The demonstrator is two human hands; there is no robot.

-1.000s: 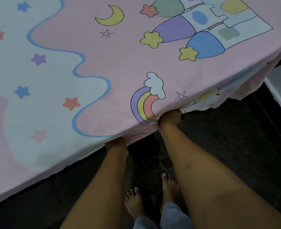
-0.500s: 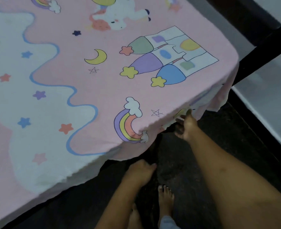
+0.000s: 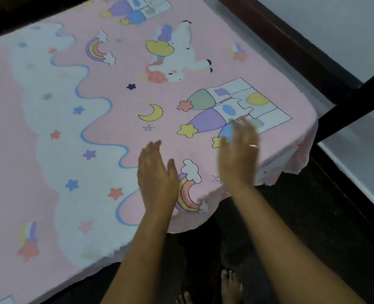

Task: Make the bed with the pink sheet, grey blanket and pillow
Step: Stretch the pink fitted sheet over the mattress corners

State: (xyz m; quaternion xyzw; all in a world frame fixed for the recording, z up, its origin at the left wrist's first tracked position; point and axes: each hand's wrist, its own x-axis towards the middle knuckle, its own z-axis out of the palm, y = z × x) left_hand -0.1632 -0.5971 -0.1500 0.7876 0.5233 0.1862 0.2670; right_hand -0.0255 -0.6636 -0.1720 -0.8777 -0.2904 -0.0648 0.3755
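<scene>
The pink sheet (image 3: 124, 132), printed with unicorns, castles, rainbows and stars, lies spread flat over the mattress. Its corner hangs loose over the bed's right near corner. My left hand (image 3: 156, 178) lies flat with straight fingers on the sheet beside a rainbow print near the front edge. My right hand (image 3: 240, 156), fingers straight and blurred by motion, is over the sheet by the castle print, with a ring on one finger. No grey blanket or pillow is in view.
A dark wooden bed frame (image 3: 291, 47) runs along the right side, with a dark post (image 3: 353, 108) crossing at the corner. A pale wall or panel (image 3: 346, 29) lies beyond. The floor (image 3: 302, 227) is dark; my bare feet (image 3: 231, 286) stand at the bed's edge.
Both hands came out from under the sheet's front edge and rose onto its top. My view lifted, showing more of the bed.
</scene>
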